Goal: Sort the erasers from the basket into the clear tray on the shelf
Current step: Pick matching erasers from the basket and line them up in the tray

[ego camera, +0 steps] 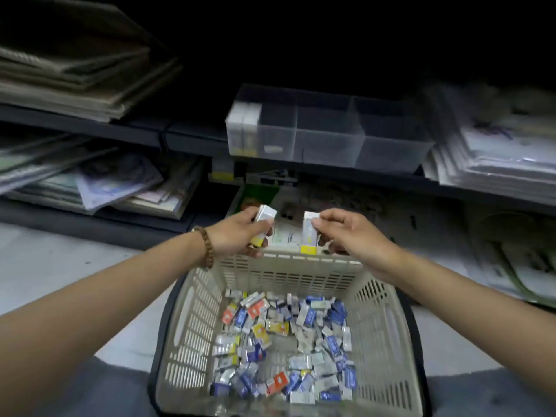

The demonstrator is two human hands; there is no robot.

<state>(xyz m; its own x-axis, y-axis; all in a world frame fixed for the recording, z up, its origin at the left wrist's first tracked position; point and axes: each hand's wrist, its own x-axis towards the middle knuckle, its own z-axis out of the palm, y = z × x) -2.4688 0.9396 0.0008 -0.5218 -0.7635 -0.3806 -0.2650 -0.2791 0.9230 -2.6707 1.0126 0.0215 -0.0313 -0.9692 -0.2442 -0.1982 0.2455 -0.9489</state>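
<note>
Dim shelving, paper stacks flanking. Clear tray at shelf's front edge, left compartment part-stocked. Basket beneath, loose erasers inside. Left hand pinches yellow-ended eraser; right hand pinches second eraser. Best practice: carry upright, seat beside matching stock.

One basket, one clear tray, two tray erasers, two held erasers, dozens of loose erasers.

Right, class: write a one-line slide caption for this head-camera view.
Left hand grips one eraser, right hand pinches another eraser, above the basket, below the clear tray.
</note>
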